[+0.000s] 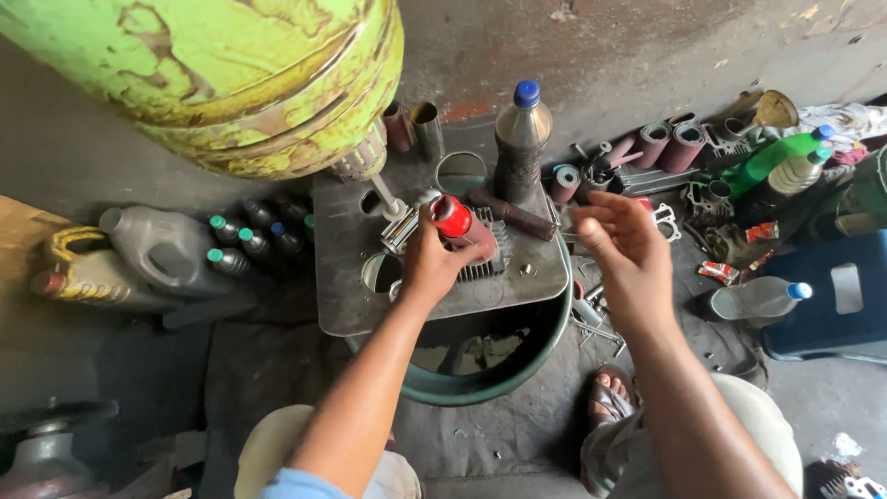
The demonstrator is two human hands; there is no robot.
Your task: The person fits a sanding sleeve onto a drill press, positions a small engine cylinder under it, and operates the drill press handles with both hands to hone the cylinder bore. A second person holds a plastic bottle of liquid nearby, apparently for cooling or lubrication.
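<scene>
My left hand [430,261] grips a small container with a red cap [452,216], holding it over a finned metal engine cylinder [488,259] on a steel plate [346,277]. A shiny metal tool [399,226] hangs from the spindle of a green drilling machine [231,74] just left of that hand. My right hand [624,249] hovers empty to the right, fingers loosely curled and apart. A dirty plastic bottle with a blue cap [520,139] stands on the plate behind the cylinder.
The plate rests on a green basin [545,342] holding dark liquid. Grey jugs and small green-capped bottles [222,245] lie at left. Sanding sleeves [665,143], gaskets, bottles and a blue stool [832,296] crowd the right. My sandalled foot [610,393] is below.
</scene>
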